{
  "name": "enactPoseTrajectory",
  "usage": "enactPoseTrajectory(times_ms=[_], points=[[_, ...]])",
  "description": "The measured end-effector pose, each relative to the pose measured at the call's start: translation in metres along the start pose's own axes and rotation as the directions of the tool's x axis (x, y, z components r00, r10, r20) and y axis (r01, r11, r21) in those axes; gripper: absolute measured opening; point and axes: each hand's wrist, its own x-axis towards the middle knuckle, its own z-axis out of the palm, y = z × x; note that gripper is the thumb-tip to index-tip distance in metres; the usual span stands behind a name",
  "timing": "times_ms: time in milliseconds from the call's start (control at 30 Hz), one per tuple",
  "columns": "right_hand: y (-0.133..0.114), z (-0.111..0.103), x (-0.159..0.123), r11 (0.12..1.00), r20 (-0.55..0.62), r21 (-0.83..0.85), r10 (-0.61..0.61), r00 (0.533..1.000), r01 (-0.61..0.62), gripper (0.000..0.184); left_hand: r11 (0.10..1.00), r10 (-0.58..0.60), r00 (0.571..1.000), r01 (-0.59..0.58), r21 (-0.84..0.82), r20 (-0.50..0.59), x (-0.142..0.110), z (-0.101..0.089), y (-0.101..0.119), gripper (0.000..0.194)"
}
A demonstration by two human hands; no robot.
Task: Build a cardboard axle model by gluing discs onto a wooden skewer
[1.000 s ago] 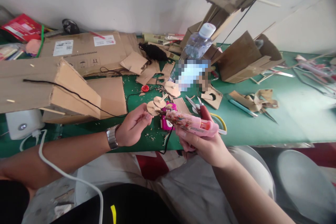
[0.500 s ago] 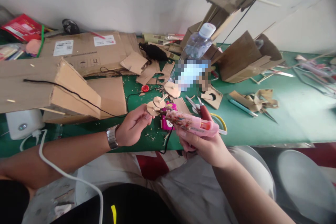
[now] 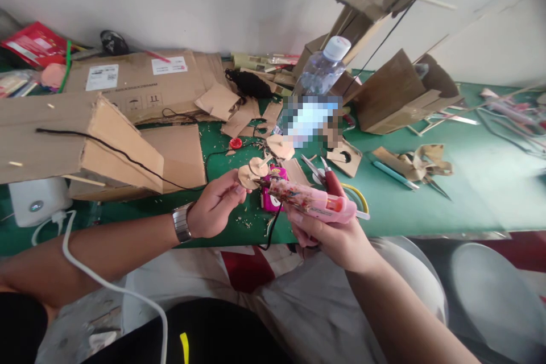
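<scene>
My left hand (image 3: 217, 203) pinches the edge of a pair of small cardboard discs (image 3: 249, 176) joined by a short wooden stick that pokes up toward the right. My right hand (image 3: 326, 233) is wrapped round the handle of a pink hot glue gun (image 3: 313, 199). The gun's nozzle points left and meets the discs' right side; whether it touches cannot be made out. A magenta box (image 3: 271, 199) lies under the nozzle. Just beyond the discs is a larger cardboard disc (image 3: 280, 147) with a stick stub.
Scissors (image 3: 330, 176) with red handles lie right of the box. Behind stands a clear plastic bottle (image 3: 322, 71). A cardboard structure (image 3: 123, 151) is at left, another cardboard model (image 3: 384, 94) at right. A blue cutter (image 3: 394, 175) and scraps lie on the green table (image 3: 426, 210).
Both hands stay almost still, with the glue gun held against or very near the discs. Only a very slight shift of the discs shows.
</scene>
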Motion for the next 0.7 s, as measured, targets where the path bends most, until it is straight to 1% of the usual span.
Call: enactPoseTrajectory(times_ms=[267, 567, 700], points=[[0.0002, -0.0002, 0.0006, 1.000, 0.030, 0.001, -0.011, 0.999, 0.011, 0.059, 1.000, -0.020, 1.000, 0.020, 0.011, 0.002, -0.0015, -0.0010, -0.0021, 0.031], [-0.0021, 0.0002, 0.0011, 1.000, 0.017, 0.001, -0.009, 1.000, 0.009, 0.058, 1.000, -0.002, 1.000, 0.002, 0.001, -0.002, -0.0021, -0.0007, -0.0007, 0.029], [-0.0009, 0.0000, 0.0013, 1.000, 0.023, 0.015, -0.006, 1.000, 0.005, 0.058, 1.000, -0.024, 1.000, 0.024, 0.005, 0.000, -0.0011, -0.0011, -0.0005, 0.032]])
